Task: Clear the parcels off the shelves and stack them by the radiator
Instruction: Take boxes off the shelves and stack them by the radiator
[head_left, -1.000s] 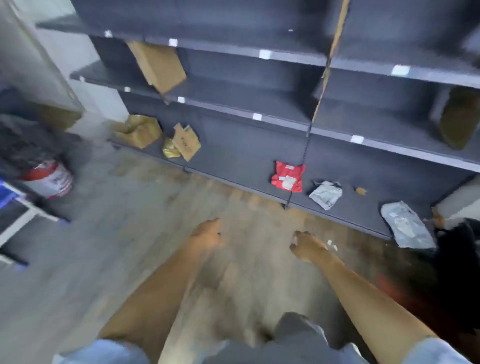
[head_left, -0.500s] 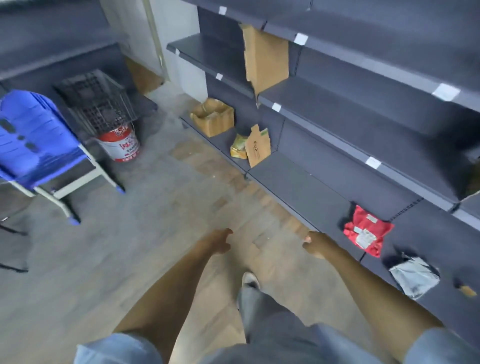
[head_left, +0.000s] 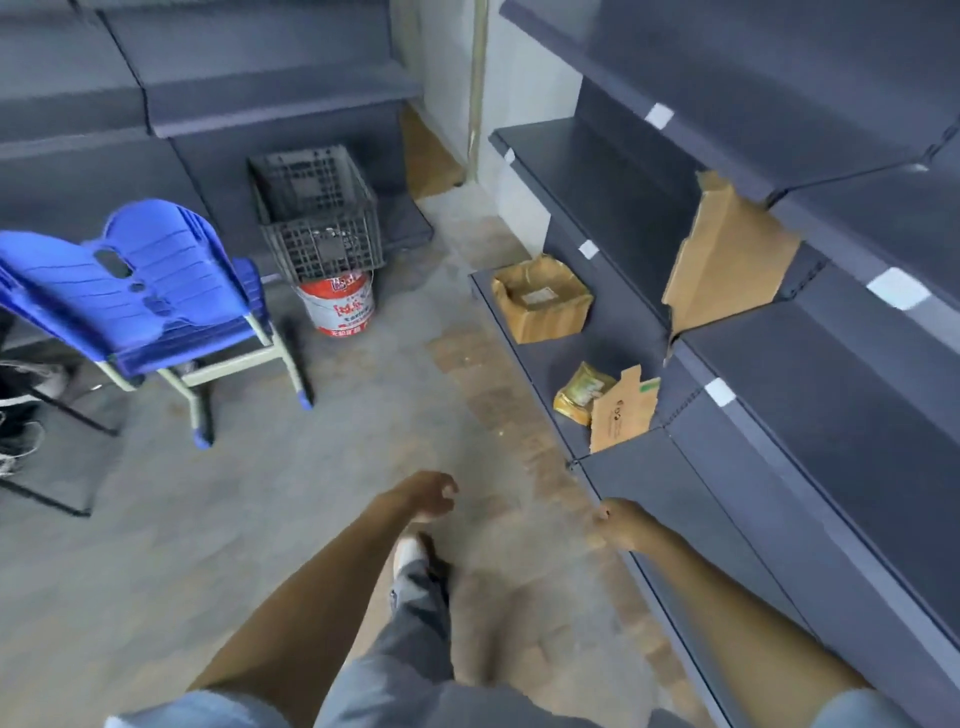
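Dark grey shelves (head_left: 810, 426) run along the right. On the bottom shelf lie a taped brown box (head_left: 543, 299), a yellow packet (head_left: 581, 392) and a flat cardboard mailer (head_left: 623, 415). A larger torn cardboard sheet (head_left: 727, 260) leans on the shelf above. My left hand (head_left: 426, 496) hangs over the floor with fingers loosely curled, holding nothing. My right hand (head_left: 621, 525) hangs beside the bottom shelf's front edge, also holding nothing. Both hands are well short of the parcels.
A blue plastic chair (head_left: 145, 296) stands at the left. A black crate (head_left: 319, 213) sits on a red and white bucket (head_left: 340, 306) by more grey shelving at the back. Bare floor (head_left: 260, 493) lies ahead; my leg and shoe (head_left: 410, 561) are below.
My view has swung left along the shelves: the red and grey bags have left the frame, and the chair, crate and bucket have come closer. Both hands still hang without anything in them.
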